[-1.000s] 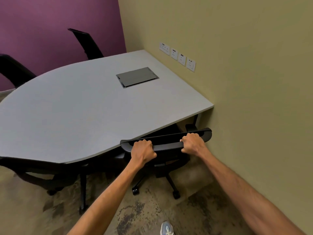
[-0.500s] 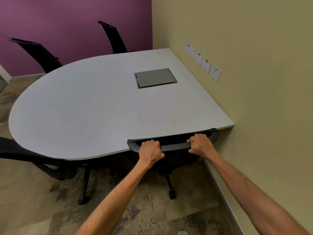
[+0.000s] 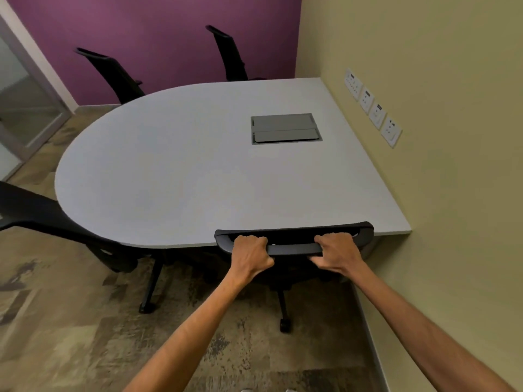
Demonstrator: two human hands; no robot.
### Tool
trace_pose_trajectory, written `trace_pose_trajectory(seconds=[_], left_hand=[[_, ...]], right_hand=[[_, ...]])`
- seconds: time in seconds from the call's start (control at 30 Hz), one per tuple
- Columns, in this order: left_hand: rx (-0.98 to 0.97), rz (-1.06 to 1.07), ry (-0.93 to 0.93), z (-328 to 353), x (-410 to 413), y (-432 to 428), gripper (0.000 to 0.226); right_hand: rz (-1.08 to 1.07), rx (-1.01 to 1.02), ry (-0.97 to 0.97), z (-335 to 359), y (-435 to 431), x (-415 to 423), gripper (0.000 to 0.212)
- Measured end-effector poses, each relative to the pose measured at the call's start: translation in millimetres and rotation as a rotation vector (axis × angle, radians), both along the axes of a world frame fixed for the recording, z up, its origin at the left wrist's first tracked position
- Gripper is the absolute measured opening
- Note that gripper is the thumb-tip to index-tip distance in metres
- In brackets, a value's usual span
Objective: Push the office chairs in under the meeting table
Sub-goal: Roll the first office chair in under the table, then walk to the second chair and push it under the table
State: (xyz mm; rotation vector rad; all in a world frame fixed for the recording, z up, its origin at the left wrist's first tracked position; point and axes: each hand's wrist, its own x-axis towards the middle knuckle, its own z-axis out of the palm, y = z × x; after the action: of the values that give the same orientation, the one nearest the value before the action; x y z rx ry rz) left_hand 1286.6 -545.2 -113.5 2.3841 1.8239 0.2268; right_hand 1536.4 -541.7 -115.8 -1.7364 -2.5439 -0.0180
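Note:
A black office chair (image 3: 291,237) stands at the near edge of the grey meeting table (image 3: 184,171), its seat hidden under the tabletop. My left hand (image 3: 250,254) and my right hand (image 3: 336,251) both grip the top bar of its backrest. The backrest top touches the table's edge. A second black chair (image 3: 56,219) sits at the near left, partly under the table. Two more black chairs, one at the far left (image 3: 113,72) and one at the far middle (image 3: 229,52), stand behind the table against the purple wall.
A beige wall (image 3: 452,193) with several sockets (image 3: 370,106) runs close along the right. A grey cable hatch (image 3: 284,128) is set in the tabletop. A glass door (image 3: 22,108) is at the far left. Patterned carpet (image 3: 70,321) covers the floor.
The chair has rolled forward until its backrest meets the table's edge. My view has come closer and turned left, showing the far chairs and the glass door.

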Motion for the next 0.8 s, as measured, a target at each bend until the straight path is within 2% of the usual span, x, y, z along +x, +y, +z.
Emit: trace_pose_trajectory(seconds=[0.13, 0.2, 0.4, 0.5, 0.57, 0.6, 0.67, 0.8], left_hand=[[0.245, 0.004, -0.025, -6.3, -9.4, -14.2, 0.068], [0.321, 0.044, -0.088, -4.9, -17.3, -23.6, 0.079], [0.375, 0.335, -0.14, 13.2, -62.4, -54.0, 0.076], [0.421, 0.521, -0.104, 23.9, -111.7, -76.7, 0.075], [0.439, 0.694, -0.079, 31.5, -165.6, -108.0, 0.076], [0.44, 0.719, -0.092, 31.0, -171.5, -108.6, 0.076], [0.434, 0.866, -0.087, 33.7, -221.6, -142.9, 0.077], [0.447, 1.01, -0.084, 39.5, -273.1, -173.0, 0.078]], right_hand=[[0.089, 0.184, 0.125, -5.5, -8.2, -13.7, 0.055], [0.062, 0.221, 0.205, 1.3, -1.8, -23.6, 0.056], [0.029, 0.287, 0.341, 24.1, 28.3, -70.2, 0.055], [0.104, 0.273, 0.356, 29.4, 37.1, -125.2, 0.057], [0.222, 0.244, 0.363, 32.8, 34.5, -190.5, 0.057], [0.224, 0.229, 0.347, 32.0, 33.7, -193.6, 0.057], [0.365, 0.212, 0.344, 34.8, 25.8, -257.1, 0.058], [0.459, 0.199, 0.324, 46.5, 20.7, -325.5, 0.06]])
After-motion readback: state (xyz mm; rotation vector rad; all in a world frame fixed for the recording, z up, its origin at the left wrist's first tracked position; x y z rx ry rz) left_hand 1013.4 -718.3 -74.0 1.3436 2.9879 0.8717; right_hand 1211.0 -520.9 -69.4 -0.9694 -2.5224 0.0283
